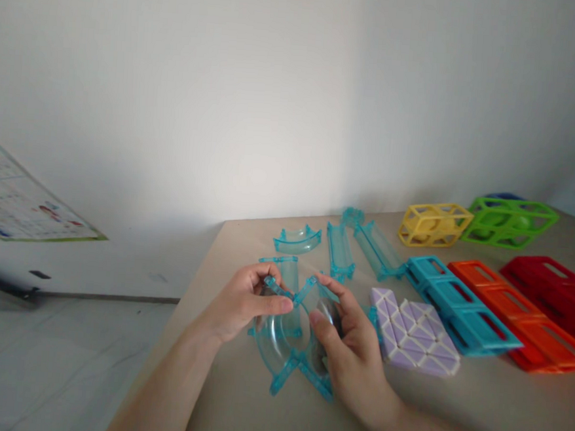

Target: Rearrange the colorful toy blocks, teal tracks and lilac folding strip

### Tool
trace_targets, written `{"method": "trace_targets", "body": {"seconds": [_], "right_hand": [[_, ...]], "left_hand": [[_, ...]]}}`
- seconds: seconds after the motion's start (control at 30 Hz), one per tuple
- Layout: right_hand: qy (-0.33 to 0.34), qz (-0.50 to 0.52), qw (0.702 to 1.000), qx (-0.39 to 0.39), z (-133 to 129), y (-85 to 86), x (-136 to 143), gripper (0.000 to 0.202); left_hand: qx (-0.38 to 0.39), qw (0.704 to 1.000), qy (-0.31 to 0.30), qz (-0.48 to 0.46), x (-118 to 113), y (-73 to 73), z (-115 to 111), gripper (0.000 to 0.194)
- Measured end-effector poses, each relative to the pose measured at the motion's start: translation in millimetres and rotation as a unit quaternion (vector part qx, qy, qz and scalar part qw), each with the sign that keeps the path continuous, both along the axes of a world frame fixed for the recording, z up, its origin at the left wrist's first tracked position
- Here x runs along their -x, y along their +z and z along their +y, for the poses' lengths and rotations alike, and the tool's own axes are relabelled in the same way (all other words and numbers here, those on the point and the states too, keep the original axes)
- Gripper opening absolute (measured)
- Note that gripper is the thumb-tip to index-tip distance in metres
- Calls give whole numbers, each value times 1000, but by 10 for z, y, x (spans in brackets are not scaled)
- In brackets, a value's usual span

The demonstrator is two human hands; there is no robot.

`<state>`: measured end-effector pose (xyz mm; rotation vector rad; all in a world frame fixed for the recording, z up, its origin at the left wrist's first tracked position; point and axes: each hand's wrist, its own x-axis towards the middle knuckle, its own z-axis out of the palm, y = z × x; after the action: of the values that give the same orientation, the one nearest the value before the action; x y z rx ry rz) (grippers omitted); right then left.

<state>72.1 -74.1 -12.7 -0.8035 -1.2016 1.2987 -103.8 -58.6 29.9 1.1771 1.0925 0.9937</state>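
My left hand (256, 300) pinches a clear curved track piece (271, 342) with teal end connectors. In my right hand (347, 341) is a second curved track piece (316, 349) of the same kind, gripped between thumb and fingers. The two pieces are side by side above the table, their teal ends meeting or nearly meeting; whether they are joined I cannot tell. Just behind them lies a straight teal track piece (287, 271), partly hidden by my hands. A purple-and-white block of triangles (417, 333) lies to the right of my right hand.
Behind my hands lie a curved track (298, 241) and straight teal tracks (339, 249). Blue (463, 306), orange (526, 317) and red frame blocks (558, 287) are on the right. Yellow (434, 224) and green frames (511, 222) stand near the wall. The table's left edge drops to the floor.
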Motion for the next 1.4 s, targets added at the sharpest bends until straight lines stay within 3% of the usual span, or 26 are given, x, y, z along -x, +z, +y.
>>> {"method": "trace_targets", "body": {"seconds": [0.73, 1.4], "right_hand": [[5, 5, 1000, 17, 12, -31, -2, 41], [-5, 4, 1000, 7, 30, -37, 6, 40]], "left_hand": [[-50, 998, 8, 35, -4, -71, 15, 28], [-32, 999, -5, 13, -22, -55, 5, 29]]}}
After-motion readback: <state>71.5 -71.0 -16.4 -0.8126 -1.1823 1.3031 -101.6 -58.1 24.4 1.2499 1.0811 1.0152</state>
